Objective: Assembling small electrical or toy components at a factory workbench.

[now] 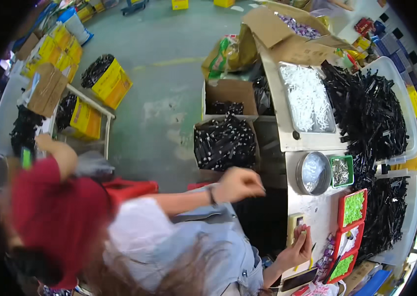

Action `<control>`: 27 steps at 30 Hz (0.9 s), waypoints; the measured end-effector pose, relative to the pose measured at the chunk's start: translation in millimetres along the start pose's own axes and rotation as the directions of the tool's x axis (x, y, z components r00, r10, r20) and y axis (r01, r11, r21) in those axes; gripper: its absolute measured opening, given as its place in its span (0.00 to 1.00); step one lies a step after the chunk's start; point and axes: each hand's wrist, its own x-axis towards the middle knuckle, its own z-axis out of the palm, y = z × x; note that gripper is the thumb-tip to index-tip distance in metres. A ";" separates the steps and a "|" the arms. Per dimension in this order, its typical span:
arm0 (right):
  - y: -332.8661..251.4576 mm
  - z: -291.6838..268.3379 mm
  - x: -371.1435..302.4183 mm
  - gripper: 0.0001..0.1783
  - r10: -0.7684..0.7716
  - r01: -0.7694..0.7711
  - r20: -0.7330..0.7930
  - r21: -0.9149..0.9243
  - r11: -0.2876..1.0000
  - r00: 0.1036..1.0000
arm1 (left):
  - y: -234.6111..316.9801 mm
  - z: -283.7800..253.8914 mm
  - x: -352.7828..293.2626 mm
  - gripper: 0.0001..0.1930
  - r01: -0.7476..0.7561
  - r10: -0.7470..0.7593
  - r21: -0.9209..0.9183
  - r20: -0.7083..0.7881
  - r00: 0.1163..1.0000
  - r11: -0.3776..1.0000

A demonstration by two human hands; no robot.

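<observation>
My left hand (240, 184), with a dark band at its wrist, hangs in the air beside the table's edge. Its fingers are curled together, and I cannot make out anything between them. Just beyond it stands a carton full of black strips with pale ends (225, 144). At the table's near edge my right hand (297, 248) pinches something small and pale, too small to name. Its fingertips are against or just in front of a cream-coloured block (295, 224) with a small dark part on top. A dark-screened phone (299, 280) lies beside the right wrist.
On the table are a round metal tin (313, 173), a green tray of metal pieces (341, 171), red trays with green pieces (353, 207), a tray of white pieces (308, 96) and heaped black strips (371, 106). A co-worker in a red cap (63, 217) is at left.
</observation>
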 end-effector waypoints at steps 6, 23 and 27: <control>12.4 51.2 38.9 0.09 0.058 -0.046 0.216 -0.061 0.997 0.975 | -106.7 -107.2 54.3 0.03 0.024 0.173 0.505 -0.340 0.925 0.863; -43.2 -49.4 -29.1 0.12 -0.023 -0.005 -0.507 -0.053 0.999 0.862 | -5.2 200.3 -0.5 0.08 0.527 -0.244 -0.077 0.823 0.513 0.847; -44.0 -53.3 -23.9 0.10 -0.010 0.023 -0.528 0.017 1.000 0.849 | -15.6 212.7 1.5 0.08 0.553 -0.255 -0.092 0.817 0.517 0.828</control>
